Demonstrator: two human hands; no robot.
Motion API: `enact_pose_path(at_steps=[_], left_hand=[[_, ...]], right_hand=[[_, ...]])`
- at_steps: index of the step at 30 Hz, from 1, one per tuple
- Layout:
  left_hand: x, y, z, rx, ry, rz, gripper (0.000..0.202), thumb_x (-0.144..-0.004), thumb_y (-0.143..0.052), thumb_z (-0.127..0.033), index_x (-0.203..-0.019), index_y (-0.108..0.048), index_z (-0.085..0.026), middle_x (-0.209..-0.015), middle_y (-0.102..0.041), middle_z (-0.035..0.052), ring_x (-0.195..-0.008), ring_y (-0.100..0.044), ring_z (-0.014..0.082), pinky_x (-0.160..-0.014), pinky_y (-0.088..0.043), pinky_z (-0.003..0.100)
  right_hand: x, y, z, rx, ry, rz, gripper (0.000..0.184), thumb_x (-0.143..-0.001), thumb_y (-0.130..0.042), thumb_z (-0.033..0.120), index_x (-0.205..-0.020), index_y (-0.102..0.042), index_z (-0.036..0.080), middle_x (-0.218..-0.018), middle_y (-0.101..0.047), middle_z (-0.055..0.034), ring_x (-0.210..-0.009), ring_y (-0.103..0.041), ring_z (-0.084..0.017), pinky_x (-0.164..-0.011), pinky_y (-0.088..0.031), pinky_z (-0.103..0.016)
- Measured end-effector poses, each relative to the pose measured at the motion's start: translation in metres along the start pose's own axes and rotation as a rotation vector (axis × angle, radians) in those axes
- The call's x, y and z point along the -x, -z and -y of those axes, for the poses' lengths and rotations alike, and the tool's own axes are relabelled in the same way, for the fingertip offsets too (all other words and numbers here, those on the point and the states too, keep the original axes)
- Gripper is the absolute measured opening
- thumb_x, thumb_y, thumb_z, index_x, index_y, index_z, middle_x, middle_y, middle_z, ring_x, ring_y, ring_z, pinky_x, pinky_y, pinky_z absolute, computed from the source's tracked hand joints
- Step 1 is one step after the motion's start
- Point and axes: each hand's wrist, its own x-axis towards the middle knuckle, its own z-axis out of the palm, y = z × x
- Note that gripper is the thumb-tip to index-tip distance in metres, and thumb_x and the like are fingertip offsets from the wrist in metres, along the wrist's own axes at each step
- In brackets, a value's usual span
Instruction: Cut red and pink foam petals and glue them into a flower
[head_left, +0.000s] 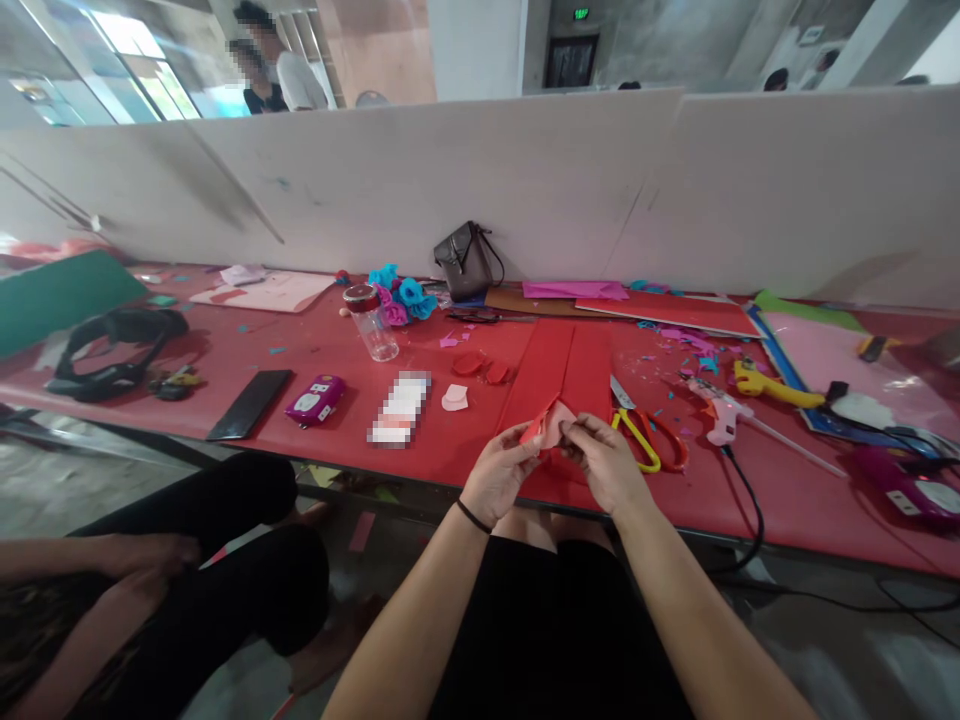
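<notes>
Two bare forearms reach forward over a lap in black cloth. The left hand (499, 472), with a thin black band on its wrist, and the right hand (609, 465) meet at the near edge of a long red surface (300, 340). The fingers of both hands pinch a small folded piece of pink and red paper (551, 428) between thumbs and fingertips, just above that edge.

Taking the paper as the centre of a clock, a folded sheet of red card (562, 365) lies flat at twelve o'clock, running away from the hands. At three o'clock, just beside the right hand, lie scissors with one yellow and one red handle (637, 425). At two o'clock lies a white and pink glue gun (716, 408) with a black cord. At ten o'clock lie a small pale pink paper cut-out (454, 397) and, just past it, red paper cut-outs (480, 365). At nine o'clock, well apart, lies a magenta case with a white label (315, 400).

Further off at eleven o'clock stands a clear plastic jar with a red lid (370, 322), then blue and pink paper flowers (401, 295), then a dark brown handbag (463, 260) against a white partition board (525, 180). At eight o'clock another person sits in black clothes, one hand (154, 555) resting on a leg.
</notes>
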Motion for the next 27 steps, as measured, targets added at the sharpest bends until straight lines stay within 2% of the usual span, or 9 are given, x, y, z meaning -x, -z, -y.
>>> enact_pose_path(at_steps=[2,4,7,9,12,17,21,24,27], left_hand=[[0.002,-0.002,-0.002,0.03,0.04,-0.051,0.021,-0.077,-0.07,-0.019,-0.097,-0.069,-0.014,-0.089,-0.071,0.0064,-0.081,-0.066,0.0158,-0.086,-0.052,0.033],[0.004,-0.002,-0.004,0.097,0.094,-0.081,0.023,-0.083,-0.063,-0.031,-0.098,-0.067,-0.014,-0.086,-0.07,0.0072,-0.079,-0.066,0.0178,-0.086,-0.053,0.04],[0.007,-0.001,-0.006,0.166,0.148,-0.036,0.036,-0.085,-0.057,-0.046,-0.1,-0.065,-0.014,-0.09,-0.07,0.0096,-0.08,-0.066,0.0203,-0.087,-0.053,0.046],[0.009,0.0,-0.006,0.158,0.147,-0.01,0.034,-0.084,-0.06,-0.044,-0.101,-0.064,-0.014,-0.094,-0.069,0.0102,-0.081,-0.066,0.0205,-0.089,-0.052,0.046],[0.009,0.001,-0.005,0.12,0.127,-0.047,0.029,-0.083,-0.063,-0.038,-0.1,-0.063,-0.014,-0.093,-0.068,0.0096,-0.081,-0.064,0.0193,-0.09,-0.051,0.046],[0.007,-0.002,-0.012,0.149,0.142,-0.07,0.035,-0.086,-0.054,-0.045,-0.102,-0.061,-0.015,-0.095,-0.066,0.0096,-0.084,-0.064,0.022,-0.085,-0.053,0.047],[0.007,0.0,-0.014,0.134,0.156,-0.058,0.017,-0.081,-0.058,-0.024,-0.095,-0.061,-0.014,-0.091,-0.066,0.0076,-0.084,-0.063,0.0208,-0.084,-0.053,0.044],[0.009,0.001,-0.013,0.112,0.133,-0.033,0.016,-0.076,-0.059,-0.013,-0.092,-0.06,-0.016,-0.091,-0.066,0.0062,-0.086,-0.063,0.0197,-0.085,-0.052,0.043],[0.011,0.0,-0.014,0.129,0.123,-0.011,0.02,-0.082,-0.058,-0.027,-0.099,-0.061,-0.016,-0.1,-0.067,0.0087,-0.094,-0.063,0.0224,-0.086,-0.052,0.043]], right_hand=[[0.001,0.0,0.0,0.014,0.015,-0.01,0.032,-0.049,-0.087,0.036,-0.061,-0.063,0.02,-0.056,-0.061,0.0058,-0.052,-0.053,-0.008,-0.049,-0.044,-0.019],[0.002,0.001,0.0,0.014,0.027,-0.023,0.031,-0.05,-0.086,0.035,-0.062,-0.062,0.02,-0.056,-0.061,0.0063,-0.052,-0.054,-0.009,-0.05,-0.044,-0.02],[0.004,0.003,-0.001,0.002,0.028,-0.038,0.03,-0.051,-0.085,0.035,-0.064,-0.062,0.021,-0.057,-0.062,0.0064,-0.051,-0.056,-0.009,-0.049,-0.045,-0.02],[0.004,0.005,-0.003,0.004,0.018,-0.041,0.03,-0.052,-0.085,0.035,-0.066,-0.062,0.021,-0.058,-0.063,0.0059,-0.051,-0.056,-0.01,-0.048,-0.045,-0.02],[0.004,0.007,-0.004,0.007,0.006,-0.054,0.03,-0.052,-0.085,0.034,-0.066,-0.062,0.021,-0.057,-0.063,0.0058,-0.049,-0.056,-0.009,-0.046,-0.044,-0.02],[0.001,0.01,-0.005,0.033,-0.004,-0.083,0.028,-0.051,-0.084,0.031,-0.062,-0.061,0.02,-0.054,-0.062,0.0058,-0.048,-0.054,-0.009,-0.044,-0.042,-0.019],[0.0,0.011,-0.006,0.063,-0.008,-0.067,0.026,-0.052,-0.083,0.031,-0.061,-0.062,0.019,-0.055,-0.063,0.0049,-0.049,-0.054,-0.009,-0.046,-0.043,-0.018],[-0.001,0.011,-0.006,0.066,-0.022,-0.064,0.026,-0.051,-0.083,0.03,-0.062,-0.061,0.019,-0.055,-0.063,0.0049,-0.05,-0.055,-0.009,-0.046,-0.044,-0.019],[-0.001,0.01,-0.006,0.057,-0.031,-0.079,0.027,-0.05,-0.083,0.03,-0.062,-0.061,0.02,-0.055,-0.063,0.0048,-0.049,-0.054,-0.01,-0.045,-0.044,-0.02]])
